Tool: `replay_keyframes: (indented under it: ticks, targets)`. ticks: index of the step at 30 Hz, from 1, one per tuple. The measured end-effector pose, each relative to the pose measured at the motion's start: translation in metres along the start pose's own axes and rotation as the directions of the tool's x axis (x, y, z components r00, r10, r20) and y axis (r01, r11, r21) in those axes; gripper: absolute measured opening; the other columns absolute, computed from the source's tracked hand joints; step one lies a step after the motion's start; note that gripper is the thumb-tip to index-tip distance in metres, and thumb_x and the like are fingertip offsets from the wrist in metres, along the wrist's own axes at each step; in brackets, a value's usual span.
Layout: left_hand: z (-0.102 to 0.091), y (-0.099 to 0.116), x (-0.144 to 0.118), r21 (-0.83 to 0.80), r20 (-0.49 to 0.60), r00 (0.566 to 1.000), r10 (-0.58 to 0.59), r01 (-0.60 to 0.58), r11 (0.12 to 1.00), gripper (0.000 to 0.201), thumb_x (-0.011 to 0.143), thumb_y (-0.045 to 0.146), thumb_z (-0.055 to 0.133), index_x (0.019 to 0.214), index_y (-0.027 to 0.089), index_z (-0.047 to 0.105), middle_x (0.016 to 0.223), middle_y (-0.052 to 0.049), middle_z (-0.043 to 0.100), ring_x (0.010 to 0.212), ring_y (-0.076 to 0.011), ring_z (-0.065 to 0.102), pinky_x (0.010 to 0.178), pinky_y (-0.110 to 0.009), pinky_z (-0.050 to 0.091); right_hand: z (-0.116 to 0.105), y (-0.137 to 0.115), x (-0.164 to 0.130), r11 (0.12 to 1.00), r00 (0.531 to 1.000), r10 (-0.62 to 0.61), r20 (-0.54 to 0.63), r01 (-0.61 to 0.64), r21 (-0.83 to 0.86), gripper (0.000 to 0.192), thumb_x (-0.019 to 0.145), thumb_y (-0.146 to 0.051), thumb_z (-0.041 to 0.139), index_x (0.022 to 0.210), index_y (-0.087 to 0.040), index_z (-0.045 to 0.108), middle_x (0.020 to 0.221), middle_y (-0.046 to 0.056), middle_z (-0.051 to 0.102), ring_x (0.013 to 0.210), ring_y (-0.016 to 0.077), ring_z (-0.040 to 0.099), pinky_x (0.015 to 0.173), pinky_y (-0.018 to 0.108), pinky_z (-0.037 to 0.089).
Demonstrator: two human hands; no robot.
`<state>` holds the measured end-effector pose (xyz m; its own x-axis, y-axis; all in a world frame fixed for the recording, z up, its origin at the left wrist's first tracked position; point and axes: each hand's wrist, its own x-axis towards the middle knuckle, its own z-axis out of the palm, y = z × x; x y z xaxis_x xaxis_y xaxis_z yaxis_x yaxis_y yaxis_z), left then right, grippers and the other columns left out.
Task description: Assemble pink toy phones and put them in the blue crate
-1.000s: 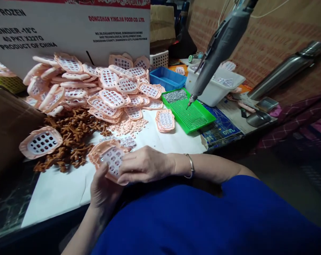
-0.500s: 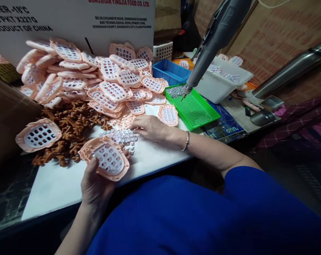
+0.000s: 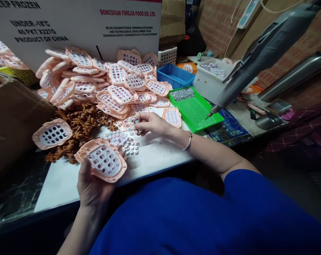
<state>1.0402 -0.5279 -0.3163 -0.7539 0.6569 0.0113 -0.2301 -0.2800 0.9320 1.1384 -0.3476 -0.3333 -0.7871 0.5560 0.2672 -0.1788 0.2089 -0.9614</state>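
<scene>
My left hand [image 3: 93, 187] grips a pink plastic shell [image 3: 80, 154] by its near left edge, thumb on top. Set into the shell is a white panel with rows of holes, tilted toward me. My right hand [image 3: 152, 124] is closed in a pinch just over a patch of tiny pink parts [image 3: 125, 123]; a small piece seems to be at the fingertips, too small to name. Between the hands lies a sheet-like cluster of small pale button pieces [image 3: 132, 148] on the white tabletop [image 3: 155, 156]. Another shell [image 3: 172, 117] rests beside my right wrist.
A heap of pink shells [image 3: 118, 74] leans against a white carton [image 3: 78, 21]. Brown plastic parts [image 3: 80, 124] lie in front, with one shell [image 3: 52, 134] on them. An electric screwdriver [image 3: 245, 71] hangs over a green tray [image 3: 195, 109] of screws, near a blue bin [image 3: 173, 76].
My right hand's fingers have drawn together into a pinch and lifted slightly from the small parts. The screwdriver has swung right over the tray. My view has shifted a little.
</scene>
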Motion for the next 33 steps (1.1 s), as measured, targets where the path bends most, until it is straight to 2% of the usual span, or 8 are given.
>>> replay_keyframes:
  ticks: [3,12,14,17,22,27,29,33]
  targets:
    - [0.008,-0.005,0.001,-0.013,0.047,0.999,0.001,0.0,1.0,0.075,0.027,0.06,0.094,0.087,0.02,0.074,0.087,-0.007,0.077,0.079,-0.0288,0.074,0.097,-0.053,0.055,-0.002,-0.008,-0.011,0.929,0.989,0.144,0.021,-0.143,0.342,0.013,0.085,-0.006,0.055,0.081,-0.017,0.048,0.063,-0.004,0.063,0.054,0.008,0.061,0.056,0.019,0.052]
    - [0.025,-0.021,0.006,-0.053,0.17,0.985,-0.039,0.049,0.997,0.073,0.033,0.064,0.093,0.088,0.021,0.074,0.087,-0.007,0.077,0.077,-0.0297,0.074,0.089,-0.054,0.059,-0.001,-0.007,-0.029,0.884,0.985,0.159,0.062,-0.17,0.436,0.011,0.087,-0.007,0.057,0.082,-0.016,0.052,0.061,-0.005,0.064,0.049,0.0077,0.062,0.048,0.016,0.049]
    - [0.026,-0.022,0.007,-0.065,0.167,0.985,-0.034,0.045,0.997,0.073,0.032,0.062,0.093,0.089,0.021,0.074,0.09,-0.007,0.077,0.076,-0.0292,0.074,0.087,-0.052,0.06,-0.002,0.0,-0.029,0.904,0.994,0.097,0.052,-0.11,0.414,0.01,0.086,-0.008,0.059,0.082,-0.015,0.054,0.062,-0.006,0.062,0.051,0.0067,0.06,0.05,0.016,0.047]
    - [0.028,-0.024,0.008,-0.087,0.197,0.978,-0.072,0.091,0.992,0.073,0.037,0.063,0.093,0.092,0.018,0.073,0.092,-0.009,0.077,0.08,-0.0294,0.075,0.086,-0.049,0.06,0.0,0.01,-0.029,0.926,0.981,-0.174,-0.082,0.191,0.325,0.011,0.077,-0.006,0.069,0.076,-0.013,0.061,0.068,-0.005,0.061,0.063,0.0034,0.057,0.061,0.014,0.046]
    - [0.03,-0.032,0.006,-0.117,0.266,0.941,-0.208,0.246,0.962,0.068,0.056,0.064,0.086,0.104,0.019,0.071,0.091,-0.008,0.077,0.089,-0.0295,0.074,0.088,-0.049,0.06,0.004,0.026,-0.031,0.762,0.76,-0.639,-0.116,0.647,0.042,0.007,0.085,-0.019,0.066,0.087,-0.013,0.07,0.089,0.003,0.07,0.082,0.0083,0.064,0.076,0.021,0.052]
    - [0.034,-0.038,0.001,-0.151,0.327,0.934,-0.14,0.198,0.969,0.089,0.043,0.064,0.09,0.118,0.022,0.068,0.1,-0.006,0.075,0.099,-0.0284,0.071,0.095,-0.044,0.057,0.008,0.034,-0.036,0.301,0.404,-0.908,0.115,0.817,-0.493,0.023,0.098,-0.018,0.048,0.095,-0.011,0.07,0.098,0.008,0.073,0.089,0.0129,0.064,0.079,0.028,0.051]
    - [0.034,-0.039,0.001,-0.163,0.313,0.943,-0.114,0.172,0.972,0.094,0.043,0.065,0.09,0.122,0.019,0.066,0.099,-0.007,0.074,0.097,-0.0271,0.07,0.095,-0.041,0.056,0.01,0.034,-0.04,0.165,0.346,-0.919,0.187,0.77,-0.616,0.025,0.1,-0.023,0.047,0.097,-0.011,0.069,0.097,0.007,0.074,0.09,0.016,0.062,0.079,0.031,0.049]
    - [0.031,-0.038,-0.001,-0.17,0.32,0.941,-0.11,0.171,0.971,0.095,0.044,0.062,0.091,0.123,0.016,0.065,0.093,-0.005,0.073,0.083,-0.0204,0.069,0.09,-0.036,0.057,0.015,0.033,-0.052,0.105,0.367,-0.902,0.229,0.698,-0.708,0.023,0.098,-0.024,0.051,0.104,-0.01,0.069,0.104,0.008,0.073,0.102,0.0206,0.059,0.087,0.035,0.048]
